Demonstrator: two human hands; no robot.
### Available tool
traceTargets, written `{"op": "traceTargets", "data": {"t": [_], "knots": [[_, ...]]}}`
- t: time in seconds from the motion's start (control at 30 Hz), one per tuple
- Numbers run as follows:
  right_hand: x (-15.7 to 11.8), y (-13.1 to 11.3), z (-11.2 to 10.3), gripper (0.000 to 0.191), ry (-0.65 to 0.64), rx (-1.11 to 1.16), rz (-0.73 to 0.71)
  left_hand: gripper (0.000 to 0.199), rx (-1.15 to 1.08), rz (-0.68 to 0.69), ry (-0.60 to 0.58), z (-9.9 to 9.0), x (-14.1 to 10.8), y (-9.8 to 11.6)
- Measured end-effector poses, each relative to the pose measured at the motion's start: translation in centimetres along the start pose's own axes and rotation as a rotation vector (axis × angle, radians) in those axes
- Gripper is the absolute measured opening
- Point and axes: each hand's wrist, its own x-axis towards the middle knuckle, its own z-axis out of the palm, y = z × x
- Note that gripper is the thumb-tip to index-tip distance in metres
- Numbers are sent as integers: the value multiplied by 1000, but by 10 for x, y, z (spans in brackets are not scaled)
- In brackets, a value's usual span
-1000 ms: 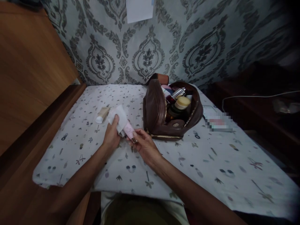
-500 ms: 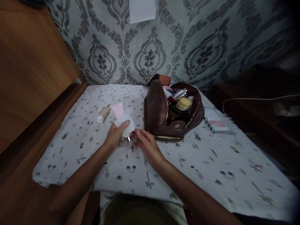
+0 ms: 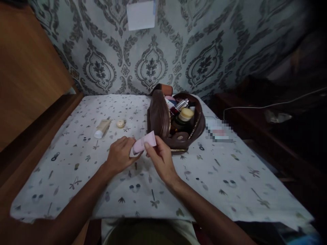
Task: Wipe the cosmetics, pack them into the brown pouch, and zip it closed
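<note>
A pink tube (image 3: pixel 143 143) lies between my hands above the patterned cloth, its flat end pointing up and right. My left hand (image 3: pixel 122 154) is closed round its lower end, together with a white wipe or cloth (image 3: pixel 131 153) that shows at the edge. The thumb and fingers of my right hand (image 3: pixel 161 157) pinch the tube's flat end. Behind my left hand, a beige tube with a white cap (image 3: pixel 102 128) and a small round cream-coloured item (image 3: pixel 120 123) rest on the cloth. The brown bag (image 3: pixel 159 114) stands open behind my right hand.
Inside the bag are a yellow-lidded jar (image 3: pixel 186 114) and a silver tube (image 3: pixel 182 104). A blurred flat item (image 3: pixel 219 130) lies right of the bag. Wooden furniture (image 3: pixel 30 68) borders the left side. A patterned curtain (image 3: pixel 150 64) hangs behind, and a white cable (image 3: pixel 250 108) runs at right.
The pink tube has turned, its flat end now towards my right hand, which grips it. The white cloth is mostly hidden. The round item has come into sight. The view has shifted right.
</note>
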Motion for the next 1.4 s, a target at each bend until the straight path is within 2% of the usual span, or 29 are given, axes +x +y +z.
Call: {"op": "traceTargets", "data": {"t": [0.2, 0.33, 0.43, 0.5, 0.57, 0.63, 0.8, 0.87, 0.97, 1.03, 1.1, 1.13, 1.23, 1.3, 1.4], "knots": [[-10, -13, -30, 28, 53, -16, -107, 18, 85, 139, -30, -3, 1, -6], [-20, -16, -45, 23, 80, -9, -76, 16, 58, 221, -19, 1, 0, -1], [-28, -20, -49, 13, 61, -144, -86, 19, 63, 290, 28, 4, -1, 8], [-31, -22, -51, 18, 31, -241, -129, 17, 64, 323, 47, 5, -2, 14], [-32, -26, -55, 26, 18, -286, -178, 12, 58, 331, 50, 5, -2, 18], [-34, -30, -63, 26, 21, -306, -216, 10, 35, 323, 36, 6, -2, 20], [-38, -53, -97, 21, 64, -359, -286, 5, -62, 281, -19, 8, -2, 15], [-38, -69, -114, 22, 144, -341, -240, 8, -88, 269, -31, 9, -3, 11], [-33, -96, -138, 18, 463, -321, -197, 13, -83, 243, -41, 12, -6, 2], [-26, -111, -150, 19, 663, -397, -204, 13, -79, 229, -54, 15, -8, -4], [-15, -120, -160, 21, 718, -505, -232, 13, -85, 227, -88, 19, -10, -10], [-8, -121, -163, 20, 696, -558, -252, 13, -86, 234, -107, 21, -11, -13], [14, -115, -169, 21, 480, -669, -380, 15, -91, 269, -194, 26, -12, -22], [29, -107, -169, 23, 336, -708, -383, 17, -107, 257, -245, 29, -13, -24], [50, -94, -166, 26, 130, -738, -346, 17, -120, 153, -284, 30, -14, -25]]}}
